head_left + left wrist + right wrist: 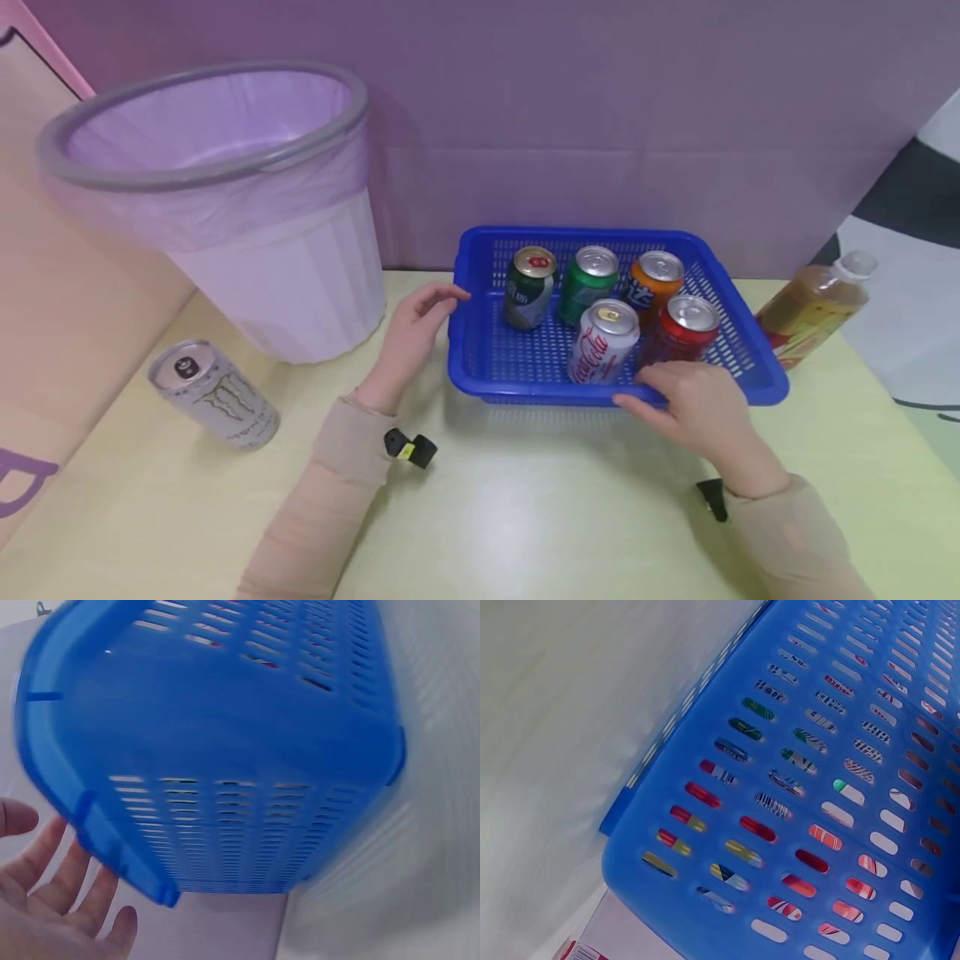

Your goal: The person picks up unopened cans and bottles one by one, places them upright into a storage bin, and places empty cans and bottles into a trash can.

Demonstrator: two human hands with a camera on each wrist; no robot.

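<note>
A blue plastic basket (pixel 540 392) on the table holds several drink cans: a dark green and silver can (pixel 527 296), a green can (pixel 587 287), an orange can (pixel 649 287), a white Coca-Cola can (pixel 602 346) and a red can (pixel 682 329). My left hand (pixel 408 337) is at the basket's left side, fingertips touching its rim; in the left wrist view its fingers (pixel 67 877) stretch loosely beside the rim. At the front rim, my right hand (pixel 697 408) grips the edge, fingers over it and thumb outside. The right wrist view shows slotted basket wall (pixel 795 787), not the hand.
Left of the basket, a white waste bin (pixel 300 283) with a grey rim and a clear liner stands against the wall. A white Monster can (pixel 217 396) is in front of it. Right of the basket is a bottle of amber drink (pixel 817 304).
</note>
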